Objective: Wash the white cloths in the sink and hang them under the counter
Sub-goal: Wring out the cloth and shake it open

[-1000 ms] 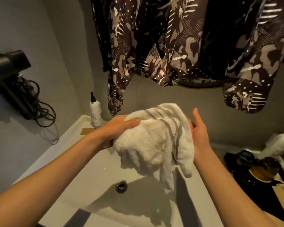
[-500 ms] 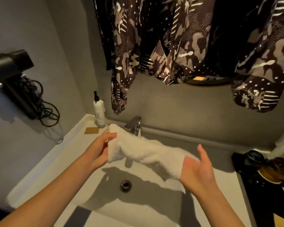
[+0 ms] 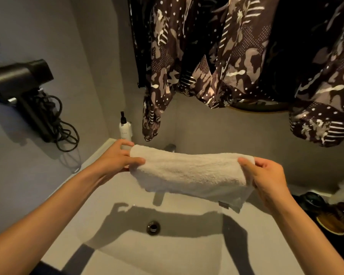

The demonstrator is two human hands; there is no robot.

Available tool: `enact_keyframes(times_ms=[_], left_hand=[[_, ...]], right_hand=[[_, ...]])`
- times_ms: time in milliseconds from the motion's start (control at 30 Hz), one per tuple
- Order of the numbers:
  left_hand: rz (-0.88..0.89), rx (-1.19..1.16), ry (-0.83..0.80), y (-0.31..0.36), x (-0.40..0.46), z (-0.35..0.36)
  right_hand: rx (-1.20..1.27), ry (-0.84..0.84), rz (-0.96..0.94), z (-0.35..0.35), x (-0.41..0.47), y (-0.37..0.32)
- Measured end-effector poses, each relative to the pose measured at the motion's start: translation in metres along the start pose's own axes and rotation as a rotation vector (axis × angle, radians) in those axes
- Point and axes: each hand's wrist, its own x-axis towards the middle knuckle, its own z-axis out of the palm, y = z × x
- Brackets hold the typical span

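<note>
A white terry cloth [image 3: 189,173] is stretched out flat and level above the white sink [image 3: 99,195]. My left hand [image 3: 115,161] pinches its left end between thumb and fingers. At the cloth's right end, my right hand [image 3: 266,179] grips it the same way. The cloth's lower edge, with a small tag, droops at the right. It hides most of the tap [image 3: 170,147]. The drain [image 3: 153,227] lies below in the basin.
Dark patterned garments [image 3: 216,62] hang over the back wall. A white pump bottle [image 3: 125,129] stands at the sink's back left corner. A black hair dryer [image 3: 26,82] with coiled cord is on the left wall. Dark dishes [image 3: 330,213] sit at the right.
The cloth went from a bunched wad to a roll and is now pulled out wide. My hands moved apart and the right hand closed on the cloth's end.
</note>
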Motion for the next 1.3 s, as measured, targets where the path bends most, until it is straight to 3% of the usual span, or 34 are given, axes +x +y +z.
enact_keyframes(times_ms=[133,233,333,433,500,567,667,733,833,933,1000,1067,1167,1233,1300], left_hand=[[0.170,0.132,-0.042,0.009,0.002,-0.010],[0.346,0.453,-0.139,0.021,-0.002,-0.016],[0.540,0.702,0.009,0.036,-0.002,-0.014],[0.635,0.377,0.138,0.054,-0.008,-0.015],[0.524,0.055,0.065,0.055,-0.009,-0.013],[0.399,-0.078,0.068,0.047,-0.006,-0.006],[0.424,0.028,0.234,0.038,-0.002,0.006],[0.553,0.171,0.356,0.040,-0.005,0.010],[0.740,0.234,0.397,0.059,-0.019,0.026],[0.860,0.245,0.303,0.082,-0.029,0.049],[0.927,0.327,0.153,0.097,-0.035,0.064],[0.958,0.444,-0.041,0.109,-0.040,0.080],[0.933,0.512,-0.253,0.122,-0.045,0.101],[0.912,0.484,-0.320,0.131,-0.047,0.109],[0.860,0.437,-0.363,0.135,-0.049,0.107]], right_hand=[[-0.012,0.047,-0.087,-0.005,0.001,-0.003],[0.029,0.085,-0.189,-0.010,-0.006,-0.018],[0.013,0.149,-0.383,-0.017,-0.006,-0.037],[0.184,0.089,-0.384,-0.026,-0.006,-0.046],[0.188,0.077,-0.369,-0.025,-0.006,-0.043],[0.152,0.085,-0.346,-0.019,-0.005,-0.031],[0.139,0.089,-0.292,-0.012,-0.001,-0.007],[0.183,0.094,-0.199,-0.013,-0.002,0.007],[0.264,0.029,-0.019,-0.012,-0.007,0.023],[0.137,-0.014,0.138,-0.013,-0.011,0.041],[-0.267,-0.070,0.164,-0.012,-0.012,0.051],[-0.712,-0.070,0.059,-0.005,-0.018,0.048],[-0.593,-0.095,-0.277,0.013,-0.037,0.019],[-0.350,-0.352,-0.387,0.026,-0.048,-0.013],[-0.150,-0.625,-0.326,0.039,-0.052,-0.030]])
